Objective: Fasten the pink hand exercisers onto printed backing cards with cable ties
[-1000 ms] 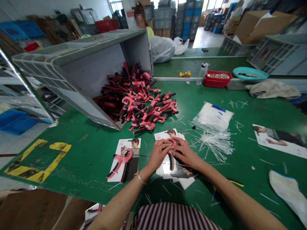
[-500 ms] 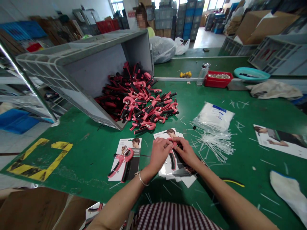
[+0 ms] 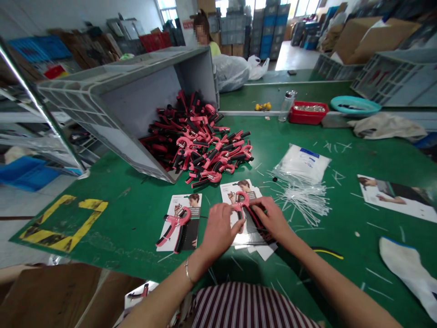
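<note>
A pink-and-black hand grip exerciser [image 3: 243,199] with a metal spring lies on a stack of printed backing cards [image 3: 226,189] in front of me. My left hand [image 3: 220,228] holds its left handle, thumb on the handle and fingers bent by the card's left edge. My right hand [image 3: 271,217] grips the right handle, fingers curled against its upper part. The undersides of both hands are hidden. To the left, another grip exerciser [image 3: 178,220] rests on its own printed card [image 3: 193,234].
A tipped grey crate [image 3: 112,95] spills a pile of grip exercisers [image 3: 211,155]. White cable ties [image 3: 307,202] lie right of the cards, by a plastic bag [image 3: 303,164]. Yellow-handled pliers [image 3: 327,252], a white glove [image 3: 406,269] and a red tray [image 3: 308,114] are farther right.
My hands have moved apart from the exerciser's pink top down to its two handles. The top and spring now show, and the handles stand spread on the card.
</note>
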Demonstrator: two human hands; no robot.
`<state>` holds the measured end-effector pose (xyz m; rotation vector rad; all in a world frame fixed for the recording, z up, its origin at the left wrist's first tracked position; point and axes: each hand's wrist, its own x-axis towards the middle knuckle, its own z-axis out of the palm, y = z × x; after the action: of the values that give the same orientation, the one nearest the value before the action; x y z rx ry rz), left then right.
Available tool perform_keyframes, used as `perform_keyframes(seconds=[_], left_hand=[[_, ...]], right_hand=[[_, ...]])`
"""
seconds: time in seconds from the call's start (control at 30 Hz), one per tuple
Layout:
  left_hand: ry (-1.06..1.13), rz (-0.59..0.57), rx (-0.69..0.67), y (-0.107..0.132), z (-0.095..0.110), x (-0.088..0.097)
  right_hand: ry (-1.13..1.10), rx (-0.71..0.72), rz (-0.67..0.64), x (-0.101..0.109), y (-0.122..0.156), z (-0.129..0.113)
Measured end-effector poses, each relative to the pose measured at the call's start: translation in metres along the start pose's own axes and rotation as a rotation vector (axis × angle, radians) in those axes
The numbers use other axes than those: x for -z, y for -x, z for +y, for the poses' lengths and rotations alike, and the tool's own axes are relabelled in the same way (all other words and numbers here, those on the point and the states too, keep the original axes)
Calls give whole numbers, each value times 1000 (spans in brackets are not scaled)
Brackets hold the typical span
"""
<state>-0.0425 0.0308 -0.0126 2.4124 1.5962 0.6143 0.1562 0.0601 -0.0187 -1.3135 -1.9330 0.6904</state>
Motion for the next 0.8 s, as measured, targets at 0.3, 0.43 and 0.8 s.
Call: perform_keyframes(seconds=[0.3,0.43,0.8], left_hand=[[52,-82,42,18,-12,-9],[241,-195,-1,19,-29,3],[284,-212,-1,12,-38,4]], right_hand=[[425,204,-340,-9,26,-31],[280,129,-335,-16,26,-23],[50,111,-241,-2,14,-26]])
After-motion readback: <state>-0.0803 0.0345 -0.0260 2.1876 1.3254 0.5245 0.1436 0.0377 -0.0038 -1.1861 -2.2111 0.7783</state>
